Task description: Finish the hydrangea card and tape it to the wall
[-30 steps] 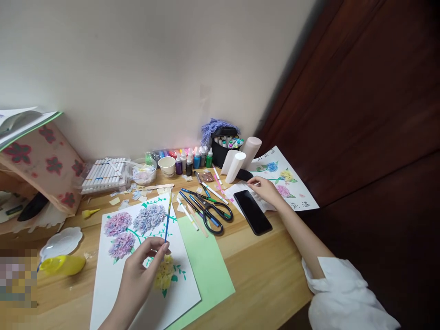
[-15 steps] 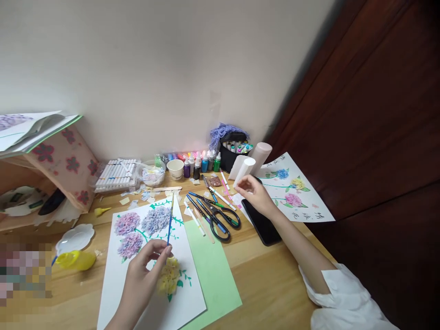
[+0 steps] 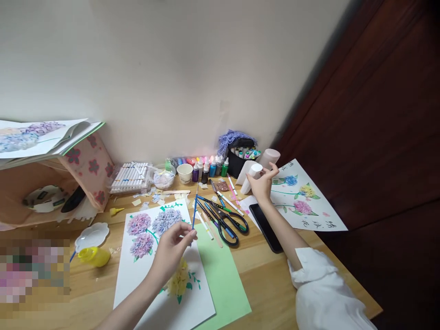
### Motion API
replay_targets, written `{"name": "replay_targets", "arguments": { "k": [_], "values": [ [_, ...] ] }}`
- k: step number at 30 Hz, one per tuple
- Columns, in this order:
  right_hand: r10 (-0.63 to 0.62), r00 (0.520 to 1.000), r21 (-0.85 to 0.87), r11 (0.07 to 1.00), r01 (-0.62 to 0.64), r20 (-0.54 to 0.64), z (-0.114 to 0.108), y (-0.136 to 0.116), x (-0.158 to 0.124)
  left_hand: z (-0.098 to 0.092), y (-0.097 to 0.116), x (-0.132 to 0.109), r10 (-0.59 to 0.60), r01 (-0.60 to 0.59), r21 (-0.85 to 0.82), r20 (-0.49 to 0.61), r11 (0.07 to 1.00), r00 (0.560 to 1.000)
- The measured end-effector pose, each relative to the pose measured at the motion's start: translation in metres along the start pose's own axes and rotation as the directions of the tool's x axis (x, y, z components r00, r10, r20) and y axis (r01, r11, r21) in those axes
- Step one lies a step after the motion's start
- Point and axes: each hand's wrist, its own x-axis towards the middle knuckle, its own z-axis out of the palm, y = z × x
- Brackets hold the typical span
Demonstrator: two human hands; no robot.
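Observation:
My left hand pinches a thin blue paintbrush, bristles up, above a white sheet. On that sheet are pink-purple and blue-violet paper-petal flowers, green painted leaves and a yellow flower partly behind my wrist. My right hand has its fingers spread against the white paper roll, one fingertip touching it. A pink roll stands just behind. Below my right forearm lies a black phone.
Black-handled scissors and several markers lie mid-table beside a green sheet. Small paint bottles, a paper cup and a black marker bag line the wall. A finished flower picture lies right; a yellow bottle left.
My right hand has shifted toward the rolls, and its fingers have spread from a pinch. My left hand still holds the brush. The view has turned slightly left.

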Motion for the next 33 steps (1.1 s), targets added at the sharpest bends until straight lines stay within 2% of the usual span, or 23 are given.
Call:
{"name": "replay_targets", "arguments": {
  "k": [3, 5, 7, 10, 13, 15, 16, 17, 19, 21, 25, 26, 27, 30, 33],
  "values": [
    [-0.005, 1.0, 0.09, 0.996, 0.003, 0.022, -0.004, -0.014, -0.004, 0.018, 0.009, 0.023, 0.089, -0.089, -0.041, 0.0, 0.995, 0.996],
    [-0.06, 0.994, 0.249, 0.968, 0.036, 0.087, -0.014, -0.033, -0.01, 0.032, 0.014, 0.042, 0.193, -0.193, -0.08, -0.009, 0.978, 0.981],
    [-0.12, 0.971, 0.448, 0.894, 0.014, 0.208, -0.03, -0.056, -0.019, 0.046, 0.02, 0.061, 0.293, -0.293, -0.087, -0.015, 0.952, 0.956],
    [-0.142, 0.88, 0.607, 0.773, -0.187, 0.452, -0.059, -0.089, -0.034, 0.063, 0.029, 0.085, 0.345, -0.346, -0.157, -0.033, 0.925, 0.938],
    [-0.115, 0.768, 0.61, 0.686, -0.397, 0.629, -0.083, -0.104, -0.044, 0.073, 0.038, 0.096, 0.266, -0.238, -0.316, 0.047, 0.918, 0.963],
    [-0.079, 0.714, 0.572, 0.663, -0.483, 0.695, -0.093, -0.103, -0.047, 0.075, 0.041, 0.093, 0.22, -0.16, -0.348, 0.141, 0.924, 0.965],
    [-0.054, 0.704, 0.557, 0.656, -0.51, 0.708, -0.096, -0.1, -0.048, 0.075, 0.043, 0.09, 0.209, -0.138, -0.345, 0.177, 0.928, 0.962],
    [-0.02, 0.71, 0.551, 0.647, -0.527, 0.704, -0.096, -0.096, -0.049, 0.076, 0.044, 0.086, 0.202, -0.125, -0.338, 0.202, 0.933, 0.958],
    [0.073, 0.753, 0.566, 0.614, -0.55, 0.654, -0.092, -0.087, -0.053, 0.076, 0.047, 0.077, 0.183, -0.105, -0.329, 0.217, 0.939, 0.959],
    [0.173, 0.751, 0.557, 0.571, -0.604, 0.637, -0.082, -0.078, -0.061, 0.078, 0.053, 0.07, 0.172, -0.116, -0.293, 0.172, 0.949, 0.97],
    [0.224, 0.626, 0.461, 0.504, -0.73, 0.747, -0.066, -0.061, -0.078, 0.077, 0.07, 0.061, 0.221, -0.209, -0.177, 0.053, 0.962, 0.974],
    [0.245, 0.622, 0.455, 0.496, -0.74, 0.744, -0.065, -0.059, -0.08, 0.075, 0.073, 0.059, 0.248, -0.239, -0.152, 0.045, 0.959, 0.968],
    [0.283, 0.636, 0.461, 0.492, -0.739, 0.718, -0.066, -0.057, -0.081, 0.073, 0.076, 0.058, 0.274, -0.267, -0.125, 0.042, 0.956, 0.961],
    [0.377, 0.721, 0.525, 0.503, -0.687, 0.581, -0.072, -0.062, -0.077, 0.066, 0.074, 0.052, 0.309, -0.309, -0.029, -0.025, 0.951, 0.951],
    [0.304, 0.8, 0.591, 0.549, -0.591, 0.517, -0.078, -0.077, -0.07, 0.065, 0.065, 0.045, 0.282, -0.281, 0.028, -0.188, 0.959, 0.941]
  ]
}}
